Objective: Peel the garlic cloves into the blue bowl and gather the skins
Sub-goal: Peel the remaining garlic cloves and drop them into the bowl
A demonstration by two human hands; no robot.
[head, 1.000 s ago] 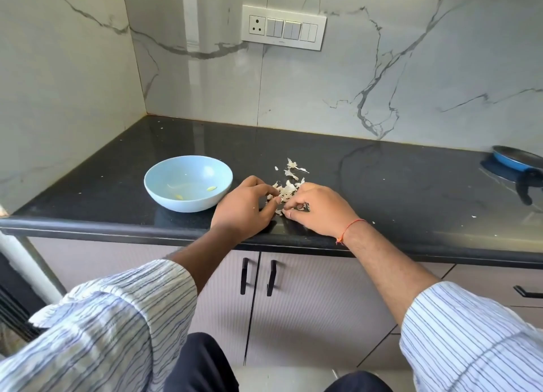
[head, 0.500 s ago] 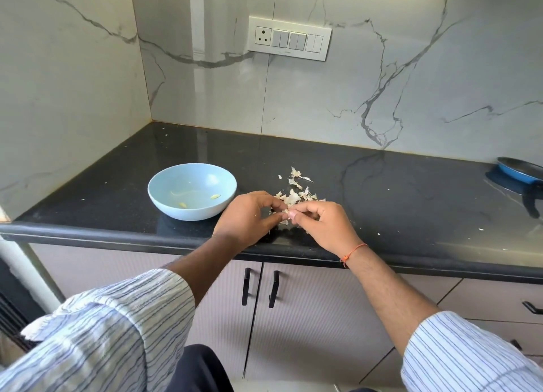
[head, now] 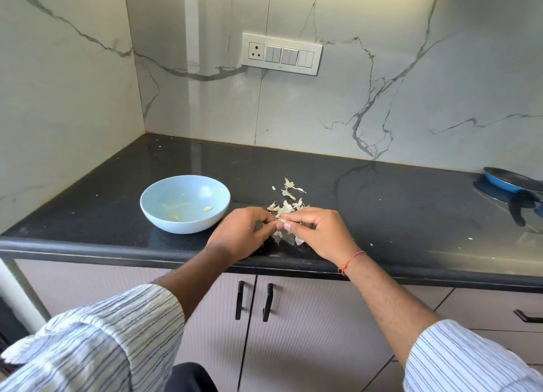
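A light blue bowl [head: 185, 203] stands on the black counter and holds two small peeled garlic pieces [head: 208, 208]. To its right lies a loose pile of papery garlic skins [head: 286, 205]. My left hand [head: 239, 233] and my right hand [head: 318, 233] meet just in front of that pile, fingertips together. Between them they pinch a small garlic clove [head: 281, 220], mostly hidden by the fingers. A few skin scraps [head: 299, 240] lie under my right hand.
The black counter [head: 382, 215] ends at a rounded front edge close to my wrists. A blue pan [head: 512, 183] with a dark handle sits at the far right. Marble walls close the back and left. Cabinet doors with black handles are below.
Both hands have lifted slightly off the skin pile and drawn together, now pinching a clove between the fingertips. The camera view has tilted down a little.
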